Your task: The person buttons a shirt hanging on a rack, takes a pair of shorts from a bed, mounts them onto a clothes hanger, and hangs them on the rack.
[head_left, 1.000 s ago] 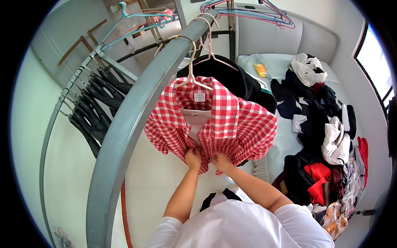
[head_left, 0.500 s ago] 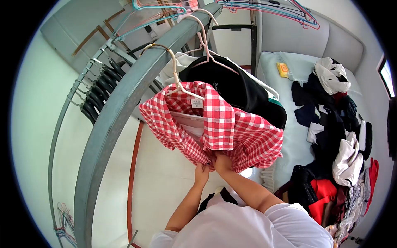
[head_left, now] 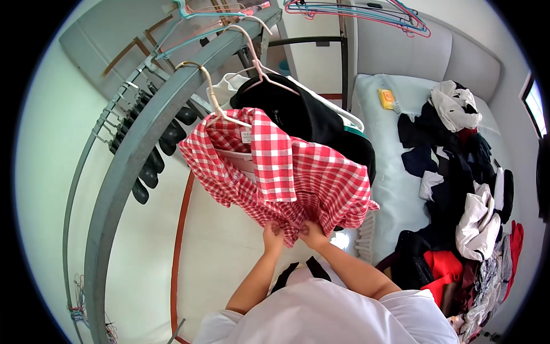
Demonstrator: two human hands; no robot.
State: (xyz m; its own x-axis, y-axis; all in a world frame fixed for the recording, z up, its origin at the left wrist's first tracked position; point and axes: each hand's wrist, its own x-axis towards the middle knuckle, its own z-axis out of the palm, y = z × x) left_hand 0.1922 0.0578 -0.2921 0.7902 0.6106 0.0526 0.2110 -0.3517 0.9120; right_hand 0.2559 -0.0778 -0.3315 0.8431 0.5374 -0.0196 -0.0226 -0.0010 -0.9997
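A red and white checked shirt (head_left: 275, 160) hangs from a cream hanger (head_left: 220, 109) hooked over the grey metal rail (head_left: 143, 132). My left hand (head_left: 273, 235) grips the lower front of the shirt, fingers closed on the cloth. Just to its right, my right hand (head_left: 312, 234) pinches the other front edge. Both hands are close together and pull the fabric slightly toward me. What lies under the fingertips is hidden. Behind the shirt, a black garment (head_left: 286, 109) hangs on a pink hanger (head_left: 258, 63), with white clothing partly covered beside it.
On the right, a bed (head_left: 389, 183) carries a heap of dark clothes (head_left: 447, 189), white and red garments, and a yellow packet (head_left: 386, 98). Black hangers (head_left: 152, 166) hang at the left, and coloured wire hangers (head_left: 361, 14) are overhead.
The view has shifted, so the shirt sits further left. My right hand has come out from the shirt front and lower, now a little apart from my left. The black hangers have swung.
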